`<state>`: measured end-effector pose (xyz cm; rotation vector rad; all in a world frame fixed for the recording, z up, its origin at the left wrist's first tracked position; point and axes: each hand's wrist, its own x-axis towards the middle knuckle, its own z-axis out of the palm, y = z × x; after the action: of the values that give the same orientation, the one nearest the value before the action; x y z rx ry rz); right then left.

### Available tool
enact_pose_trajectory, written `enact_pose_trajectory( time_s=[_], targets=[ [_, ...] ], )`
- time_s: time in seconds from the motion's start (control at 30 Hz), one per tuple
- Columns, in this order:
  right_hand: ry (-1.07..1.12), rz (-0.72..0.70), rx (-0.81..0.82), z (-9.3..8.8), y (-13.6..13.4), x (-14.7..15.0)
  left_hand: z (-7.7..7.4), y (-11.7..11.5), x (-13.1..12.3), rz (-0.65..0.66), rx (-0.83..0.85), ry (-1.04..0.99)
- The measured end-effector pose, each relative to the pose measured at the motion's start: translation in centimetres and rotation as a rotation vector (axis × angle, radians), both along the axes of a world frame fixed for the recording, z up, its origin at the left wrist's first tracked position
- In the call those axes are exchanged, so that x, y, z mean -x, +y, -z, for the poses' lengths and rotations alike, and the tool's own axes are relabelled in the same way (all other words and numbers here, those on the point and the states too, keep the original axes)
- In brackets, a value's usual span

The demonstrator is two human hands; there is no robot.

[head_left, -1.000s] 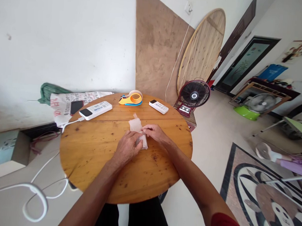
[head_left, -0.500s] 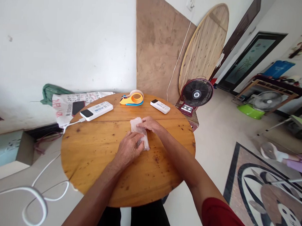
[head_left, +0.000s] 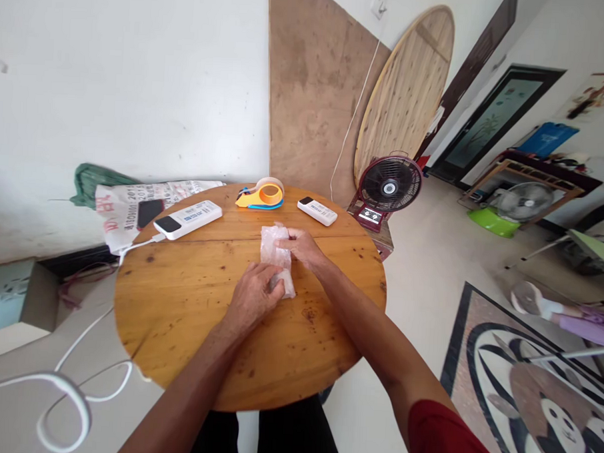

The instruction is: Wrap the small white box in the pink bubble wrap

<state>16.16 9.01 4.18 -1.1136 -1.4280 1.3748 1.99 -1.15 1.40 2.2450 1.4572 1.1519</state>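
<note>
A piece of bubble wrap (head_left: 275, 242), whitish and translucent, lies on the round wooden table (head_left: 178, 314); whether anything is wrapped inside I cannot tell. My left hand (head_left: 255, 290) is curled at its lower left, thumb and fingers closed on the lower end. From the right, my right hand (head_left: 304, 246) pinches the upper part between thumb and fingers. Farther back on the table stands a tape dispenser (head_left: 260, 195) in orange and blue, with a roll of tape on it.
White power banks lie at the table's back, one left (head_left: 188, 219) with a cable (head_left: 141, 245) plugged in, another right (head_left: 317, 211). A dark phone-like slab (head_left: 149, 213) rests on a printed sack (head_left: 117, 215). Beyond the right edge stands a fan (head_left: 390, 188).
The upper part of the bubble wrap is spread wider and lies flatter. My right hand has shifted slightly, still gripping it. The whole view has drifted a little.
</note>
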Motion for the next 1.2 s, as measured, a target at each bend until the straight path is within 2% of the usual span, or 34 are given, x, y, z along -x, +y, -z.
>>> enact_pose_trajectory(
  time_s=[0.2,0.33,0.53,0.67,0.77,0.93,1.07,1.2],
  targets=[
    [0.058,-0.087,0.005,-1.6,-2.7,-0.5,0.1,-0.1,0.1,-0.021,0.021,-0.006],
    [-0.008,-0.105,-0.082,-2.0,-4.2,-0.8,0.1,-0.4,0.1,-0.069,0.021,-0.017],
    [-0.045,-0.126,-0.146,-2.4,-5.1,-1.2,0.0,-0.6,0.1,-0.184,0.009,0.033],
    [-0.05,-0.187,-0.179,-2.7,-5.4,-1.7,0.3,-0.4,0.2,-0.26,0.017,-0.029],
    [-0.07,-0.212,-0.207,-2.8,-5.8,-2.0,0.4,-0.1,0.3,-0.224,0.049,-0.108],
    [-0.137,-0.197,-0.241,-2.0,-6.5,-2.3,0.1,0.0,0.5,-0.051,0.202,-0.219],
    [-0.255,-0.181,-0.302,-1.5,-7.7,-2.2,0.0,0.0,0.7,-0.048,0.306,-0.255],
    [-0.313,-0.125,-0.355,-1.0,-9.1,-2.2,-0.4,-0.1,0.8,-0.041,0.305,-0.24]
  ],
)
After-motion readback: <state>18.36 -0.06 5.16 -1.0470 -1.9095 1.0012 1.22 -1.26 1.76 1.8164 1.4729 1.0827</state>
